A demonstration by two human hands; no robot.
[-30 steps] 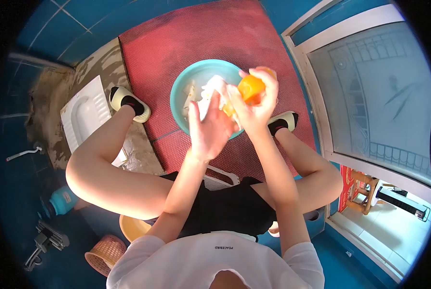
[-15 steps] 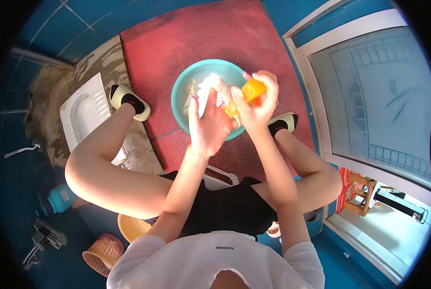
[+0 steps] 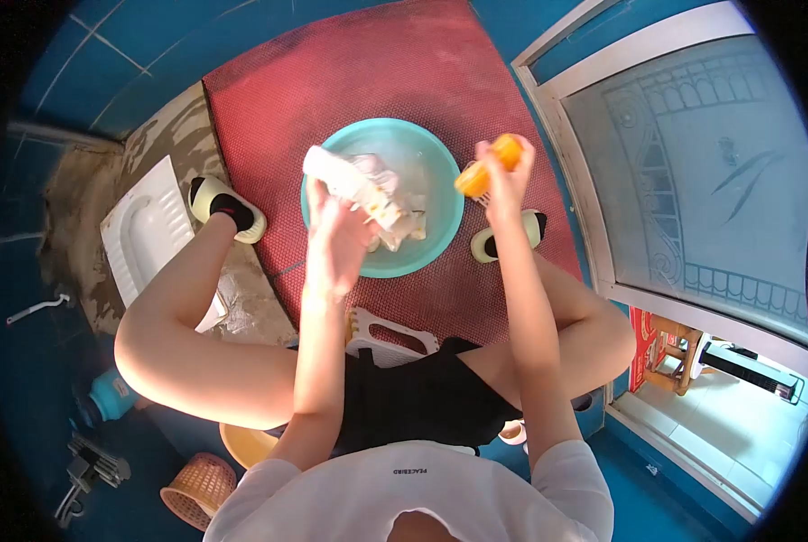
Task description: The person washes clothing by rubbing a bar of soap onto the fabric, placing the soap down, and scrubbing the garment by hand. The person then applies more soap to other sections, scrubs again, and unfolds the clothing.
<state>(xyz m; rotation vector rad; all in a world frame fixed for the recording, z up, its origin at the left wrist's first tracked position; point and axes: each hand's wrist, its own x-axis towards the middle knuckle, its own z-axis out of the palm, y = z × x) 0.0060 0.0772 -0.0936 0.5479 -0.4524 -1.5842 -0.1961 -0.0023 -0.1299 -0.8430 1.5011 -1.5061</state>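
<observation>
My left hand (image 3: 334, 248) is over the left side of a light-blue basin (image 3: 451, 212). Its fingers are closed on a long white item (image 3: 341, 176) with brownish patches at its lower right end; I cannot tell its kind. More wet-looking whitish items (image 3: 411, 221) lie in the basin under it. To the right of the rim, my right hand (image 3: 510, 176) is wrapped round an orange scrub brush (image 3: 476, 179), raised above the floor. Pale bristles show at the brush's lower side.
The basin stands on a red textured mat (image 3: 278, 99) between my feet. A white squat toilet (image 3: 151, 221) is at left, a white plastic stool (image 3: 377, 339) under me. Behind are a woven-look basket (image 3: 196, 488) and yellow basin (image 3: 246, 443). A glazed sliding door (image 3: 711, 181) stands right.
My hands have moved apart. The right hand carried the orange brush rightward out of the basin area; the left moved left, with the white item now showing above its fingers.
</observation>
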